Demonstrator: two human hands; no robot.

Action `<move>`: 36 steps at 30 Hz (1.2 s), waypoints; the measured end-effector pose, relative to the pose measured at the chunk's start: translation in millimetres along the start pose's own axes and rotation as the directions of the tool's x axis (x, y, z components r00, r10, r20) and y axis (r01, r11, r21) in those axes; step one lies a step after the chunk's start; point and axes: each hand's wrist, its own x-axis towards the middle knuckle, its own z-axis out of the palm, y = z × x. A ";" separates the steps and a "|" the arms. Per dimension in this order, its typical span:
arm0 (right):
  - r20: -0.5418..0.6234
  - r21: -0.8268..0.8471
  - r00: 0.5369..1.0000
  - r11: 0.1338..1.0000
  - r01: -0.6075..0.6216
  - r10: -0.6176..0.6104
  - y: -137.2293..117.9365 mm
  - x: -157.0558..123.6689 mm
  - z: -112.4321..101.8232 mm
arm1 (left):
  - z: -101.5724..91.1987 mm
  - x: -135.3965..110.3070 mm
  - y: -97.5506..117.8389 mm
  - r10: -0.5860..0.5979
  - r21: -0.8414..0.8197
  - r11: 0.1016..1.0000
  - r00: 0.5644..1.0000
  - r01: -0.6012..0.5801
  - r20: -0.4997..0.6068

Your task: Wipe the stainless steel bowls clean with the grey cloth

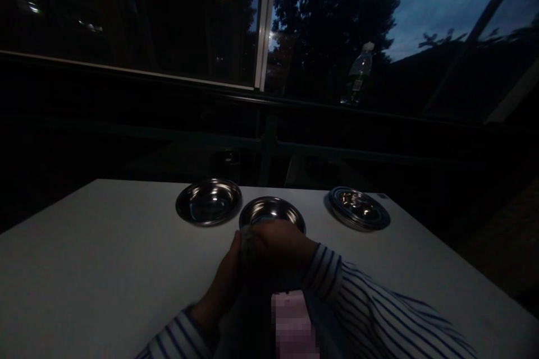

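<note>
Both my hands meet low at the centre of a white table (96, 258). My right hand (280, 244) curls over the near rim of a steel bowl (272, 212), fingers closed. My left hand (223, 286) presses up against it from the left, fingers together. Something small and pale sits between the two hands; the dim light hides what it is. Both sleeves are striped white and dark.
A second steel bowl (209, 202) stands left of the middle one. A stack of steel plates or bowls (359, 207) stands at the right. A plastic bottle (357, 76) rests on the ledge by the dark window. The table's far edge runs just behind the bowls.
</note>
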 end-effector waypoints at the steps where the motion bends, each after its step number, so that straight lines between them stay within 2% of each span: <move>1: -0.061 0.035 0.998 0.999 -0.019 0.021 3.7 4.5 -3.7 | -0.7 1.9 0.1 -0.012 -0.039 0.999 1.000 0.013 0.014; 4: -0.236 0.166 0.969 0.985 -0.040 0.079 17.0 4.6 -10.0 | -3.8 7.6 -0.6 0.007 -0.019 1.000 1.000 -0.007 0.008; 7: -0.333 0.318 0.928 0.946 -0.056 0.167 34.2 -12.3 -6.7 | -5.5 8.5 -2.4 0.104 0.159 0.983 0.994 -0.097 -0.038; 9: -0.354 0.411 0.901 0.907 -0.090 0.250 48.1 -26.1 -0.8 | -5.0 6.1 -3.6 0.205 0.287 0.941 0.976 -0.176 -0.071; 11: -0.375 0.570 0.851 0.816 -0.101 0.368 63.4 -36.8 6.1 | -4.0 3.1 -4.7 0.268 0.353 0.913 0.953 -0.205 -0.139; 14: -0.371 0.783 0.733 0.616 -0.083 0.570 85.4 -44.0 17.0 | -3.7 -0.5 -5.4 0.307 0.370 0.905 0.924 -0.210 -0.226; 16: -0.337 0.847 0.667 0.523 -0.092 0.664 96.1 -44.5 24.6 | -4.1 -2.1 -4.5 0.345 0.388 0.890 0.908 -0.238 -0.235; 17: -0.311 0.869 0.652 0.485 -0.100 0.692 99.5 -44.1 28.5 | -4.2 -2.7 -3.8 0.357 0.393 0.885 0.907 -0.250 -0.226; 19: -0.235 0.917 0.646 0.386 -0.101 0.726 102.2 -43.2 35.8 | -3.8 -3.6 -1.7 0.357 0.399 0.880 0.912 -0.257 -0.201; 23: -0.116 0.973 0.681 0.222 -0.069 0.723 98.2 -45.2 45.3 | -0.3 -1.5 2.5 0.332 0.422 0.877 0.926 -0.231 -0.182; 26: -0.089 0.986 0.681 0.163 -0.045 0.727 97.3 -52.8 47.3 | 5.1 5.7 4.6 0.310 0.397 0.890 0.935 -0.223 -0.170; 31: -0.074 0.992 0.683 0.123 -0.023 0.727 104.9 -78.5 44.8 | 15.7 20.1 7.4 0.264 0.348 0.915 0.956 -0.205 -0.130; 34: -0.100 0.992 0.662 0.126 0.009 0.743 112.2 -95.8 41.4 | 18.2 18.4 12.0 0.356 0.454 0.857 0.917 -0.243 -0.180; 35: -0.114 0.991 0.654 0.128 0.026 0.748 114.7 -100.5 40.4 | 19.5 15.4 14.2 0.450 0.527 0.806 0.857 -0.269 -0.250; 36: -0.129 0.990 0.651 0.130 0.047 0.748 117.0 -104.3 39.5 | 21.8 11.6 16.6 0.541 0.606 0.734 0.803 -0.307 -0.249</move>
